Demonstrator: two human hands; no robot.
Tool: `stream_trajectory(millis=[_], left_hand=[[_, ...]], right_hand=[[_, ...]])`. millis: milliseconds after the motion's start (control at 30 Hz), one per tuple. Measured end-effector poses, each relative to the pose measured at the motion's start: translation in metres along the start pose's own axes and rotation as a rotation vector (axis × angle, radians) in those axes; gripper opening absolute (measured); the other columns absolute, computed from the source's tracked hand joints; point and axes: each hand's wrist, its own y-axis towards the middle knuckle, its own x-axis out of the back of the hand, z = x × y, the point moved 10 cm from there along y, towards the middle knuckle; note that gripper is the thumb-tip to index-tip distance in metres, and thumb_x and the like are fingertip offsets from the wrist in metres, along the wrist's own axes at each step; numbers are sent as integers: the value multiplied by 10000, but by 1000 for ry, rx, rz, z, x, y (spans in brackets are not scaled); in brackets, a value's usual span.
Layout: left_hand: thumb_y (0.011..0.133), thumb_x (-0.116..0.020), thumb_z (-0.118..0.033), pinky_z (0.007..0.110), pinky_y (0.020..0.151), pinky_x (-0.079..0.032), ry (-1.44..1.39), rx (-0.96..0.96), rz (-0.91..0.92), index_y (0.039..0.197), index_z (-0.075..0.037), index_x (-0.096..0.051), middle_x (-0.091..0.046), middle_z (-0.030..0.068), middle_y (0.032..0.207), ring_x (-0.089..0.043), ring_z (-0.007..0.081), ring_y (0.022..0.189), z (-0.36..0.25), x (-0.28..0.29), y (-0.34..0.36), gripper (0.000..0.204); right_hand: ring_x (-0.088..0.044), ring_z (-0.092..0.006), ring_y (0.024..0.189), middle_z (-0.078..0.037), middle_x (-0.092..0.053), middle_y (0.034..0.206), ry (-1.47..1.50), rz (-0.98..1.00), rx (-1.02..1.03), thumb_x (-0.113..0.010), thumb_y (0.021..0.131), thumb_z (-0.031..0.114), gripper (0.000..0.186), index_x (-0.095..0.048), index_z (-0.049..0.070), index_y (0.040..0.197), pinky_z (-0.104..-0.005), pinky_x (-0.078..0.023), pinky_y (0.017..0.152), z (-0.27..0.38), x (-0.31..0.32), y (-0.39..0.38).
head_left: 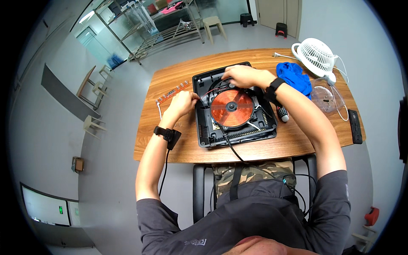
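1. Head view is showing a black case (204, 132) lying on the desk (170, 151), in front of the person, with a round copper coil (221, 109) sitting in it.
2. Left hand (182, 104) is reaching to the case's left edge. Its fingers (194, 97) are bending close together, but I cannot tell if they are pinching anything.
3. Right hand (244, 76) is dipping into the far part. Its fingers are curling down, and I cannot tell what they are holding.
4. Thin wires (208, 92) are running between the hands, so I am thinking a hard tug could snap one. A knee catching the black cord (232, 148) could drag the case.
5. Its open side is facing up. It is looking slightly longer from near to far, its far end leaning left.
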Motion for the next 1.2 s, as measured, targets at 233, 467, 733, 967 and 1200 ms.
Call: stream_trajectory(millis=[233,467,733,967,1200], left_hand=[[885,-619,-138,436,815,-559,38,13,44,1017,-121,-769,-734,162,939,-701,337,904,-6,-3,1,201],[872,-608,-149,441,820,-561,66,7,83,1042,-130,-763,-735,154,950,-697,344,921,-12,-3,-4,230],[887,-595,-80,404,781,-566,-40,-89,162,1113,-94,-708,-733,159,875,-712,302,841,-28,12,-26,253],[939,-568,-63,276,626,-525,-477,71,434,1061,12,-665,-686,60,764,-653,114,683,-31,-3,-43,173],[970,-571,-89,207,584,-466,-880,176,465,1028,-2,-651,-648,-1,811,-586,58,645,-25,-28,-42,132]], right_hand=[[-611,-333,1127,-151,-645,1185,3,189,62,-580,852,64,367,-678,16,1202,-393,-495,979,30,-46,18],[-589,-323,1112,-138,-579,1188,-35,222,30,-577,875,92,376,-675,53,1235,-397,-490,965,34,-51,15],[-574,-318,1143,-127,-556,1222,-78,228,6,-587,884,110,401,-648,73,1278,-404,-488,974,34,-55,12],[-611,-345,1094,-144,-590,1164,-129,198,16,-587,860,110,346,-688,69,1189,-432,-524,921,43,-50,17],[-618,-329,1091,-119,-638,1185,-178,107,279,-610,858,143,312,-691,80,1153,-428,-524,914,83,-50,32]])
